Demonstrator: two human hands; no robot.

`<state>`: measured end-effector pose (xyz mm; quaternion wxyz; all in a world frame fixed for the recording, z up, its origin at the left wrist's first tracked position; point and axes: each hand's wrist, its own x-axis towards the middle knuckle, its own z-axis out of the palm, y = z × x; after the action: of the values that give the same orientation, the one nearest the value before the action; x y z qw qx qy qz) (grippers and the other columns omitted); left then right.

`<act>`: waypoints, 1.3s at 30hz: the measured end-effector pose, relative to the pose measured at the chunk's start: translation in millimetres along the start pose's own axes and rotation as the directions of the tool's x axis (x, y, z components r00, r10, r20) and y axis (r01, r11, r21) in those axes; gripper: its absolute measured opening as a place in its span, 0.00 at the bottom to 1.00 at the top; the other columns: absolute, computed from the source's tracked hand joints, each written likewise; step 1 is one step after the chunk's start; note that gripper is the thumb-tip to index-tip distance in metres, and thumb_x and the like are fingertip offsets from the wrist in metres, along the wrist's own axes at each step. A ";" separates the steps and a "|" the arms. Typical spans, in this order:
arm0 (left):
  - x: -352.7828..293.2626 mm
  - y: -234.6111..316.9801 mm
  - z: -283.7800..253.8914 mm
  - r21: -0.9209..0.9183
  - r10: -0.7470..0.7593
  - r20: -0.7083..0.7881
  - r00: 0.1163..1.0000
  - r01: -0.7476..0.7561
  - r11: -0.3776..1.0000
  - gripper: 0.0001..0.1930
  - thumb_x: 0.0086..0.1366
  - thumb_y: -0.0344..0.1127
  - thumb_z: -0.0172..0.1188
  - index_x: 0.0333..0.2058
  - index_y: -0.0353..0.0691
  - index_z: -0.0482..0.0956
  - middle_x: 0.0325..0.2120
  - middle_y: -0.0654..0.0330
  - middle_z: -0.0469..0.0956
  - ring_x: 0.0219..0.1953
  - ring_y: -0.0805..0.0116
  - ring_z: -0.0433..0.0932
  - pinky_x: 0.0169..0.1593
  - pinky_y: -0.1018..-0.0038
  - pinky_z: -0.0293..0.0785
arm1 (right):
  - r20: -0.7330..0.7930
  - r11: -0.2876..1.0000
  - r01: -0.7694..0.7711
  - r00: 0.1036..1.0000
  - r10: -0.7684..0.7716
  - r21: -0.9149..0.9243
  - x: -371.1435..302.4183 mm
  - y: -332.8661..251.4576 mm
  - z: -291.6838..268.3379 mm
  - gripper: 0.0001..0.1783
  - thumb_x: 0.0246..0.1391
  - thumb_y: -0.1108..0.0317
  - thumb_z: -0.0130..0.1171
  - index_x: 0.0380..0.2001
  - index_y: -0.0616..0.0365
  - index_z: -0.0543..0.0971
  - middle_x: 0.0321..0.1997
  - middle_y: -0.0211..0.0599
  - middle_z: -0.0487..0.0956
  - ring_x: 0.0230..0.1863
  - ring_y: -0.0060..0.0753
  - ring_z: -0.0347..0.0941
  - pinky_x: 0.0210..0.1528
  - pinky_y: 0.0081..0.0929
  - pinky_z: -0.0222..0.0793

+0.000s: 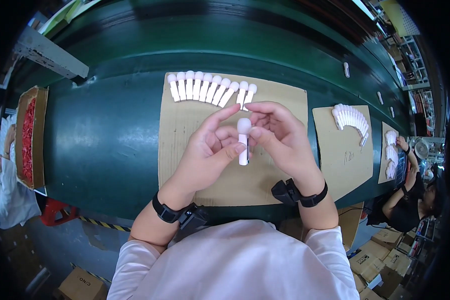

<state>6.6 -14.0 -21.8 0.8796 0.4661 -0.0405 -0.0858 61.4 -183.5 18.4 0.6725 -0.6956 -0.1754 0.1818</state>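
Between my hands, above the sheet of cardboard (195, 180), a small white wand (243, 141) with a round head stands about upright. A dark strip runs down one side of its handle. My left hand (209, 150) pinches the handle from the left, its thumb on the front and its index finger raised above. From the right my right hand (283, 140) closes on the wand near its neck, thumb against it and the index finger arched over the head. Just beyond my fingertips, several matching wands (205, 87) lie fanned in a row on the cardboard.
Rightward, another cardboard sheet (330, 150) bears a curved row of wands (352, 119). A co-worker (410, 195) reaches to more wands at the far right. A box of red pieces (29, 140) stands left, near another person (10, 190). Loose wands (346, 70) lie on the green belt.
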 end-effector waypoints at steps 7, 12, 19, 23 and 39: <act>1.4 -10.8 -4.1 0.624 0.078 -0.143 0.987 0.029 0.781 0.28 0.63 0.32 0.60 0.59 0.36 0.62 0.39 0.52 0.79 0.41 0.64 0.79 0.45 0.69 0.74 | -0.024 0.981 -0.077 0.997 0.074 -0.180 29.6 29.3 -36.6 0.10 0.56 0.74 0.60 0.41 0.65 0.76 0.37 0.30 0.78 0.38 0.17 0.74 0.43 0.16 0.71; 3.7 -16.8 -8.9 0.910 0.179 -0.069 0.981 -0.011 0.414 0.23 0.60 0.35 0.62 0.53 0.35 0.68 0.39 0.49 0.78 0.42 0.54 0.78 0.46 0.63 0.73 | -0.173 0.881 -0.209 0.974 0.148 -0.424 57.9 43.5 -64.3 0.10 0.55 0.70 0.63 0.39 0.63 0.79 0.32 0.28 0.79 0.34 0.14 0.73 0.39 0.14 0.71; 4.3 -16.4 -9.5 0.916 0.170 -0.065 0.983 -0.009 0.400 0.21 0.60 0.35 0.61 0.50 0.36 0.70 0.39 0.48 0.78 0.43 0.51 0.77 0.47 0.60 0.72 | -0.169 0.761 -0.227 0.973 0.156 -0.607 73.2 45.1 -66.6 0.12 0.55 0.65 0.63 0.36 0.63 0.80 0.29 0.27 0.79 0.29 0.13 0.69 0.34 0.15 0.68; 5.1 -16.9 -9.4 0.914 0.163 -0.061 0.985 -0.011 0.405 0.21 0.60 0.34 0.61 0.50 0.36 0.70 0.40 0.48 0.78 0.43 0.52 0.77 0.47 0.61 0.72 | -0.154 0.757 -0.220 0.975 0.158 -0.615 76.9 47.4 -65.7 0.12 0.55 0.64 0.63 0.36 0.63 0.81 0.29 0.28 0.79 0.29 0.14 0.69 0.34 0.15 0.68; 7.4 -14.4 -7.8 0.914 0.132 -0.086 0.987 0.025 0.406 0.20 0.59 0.32 0.62 0.50 0.36 0.71 0.41 0.51 0.78 0.42 0.56 0.77 0.46 0.63 0.73 | -0.653 0.240 -0.620 0.614 -0.444 -0.747 148.3 84.9 -275.5 0.20 0.52 0.55 0.63 0.40 0.61 0.80 0.45 0.51 0.79 0.49 0.51 0.74 0.53 0.39 0.70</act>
<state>13.4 -17.0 -38.2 0.4869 0.8728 -0.0318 0.0122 325.5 -354.2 -60.9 0.0795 -0.9598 0.1121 -0.2448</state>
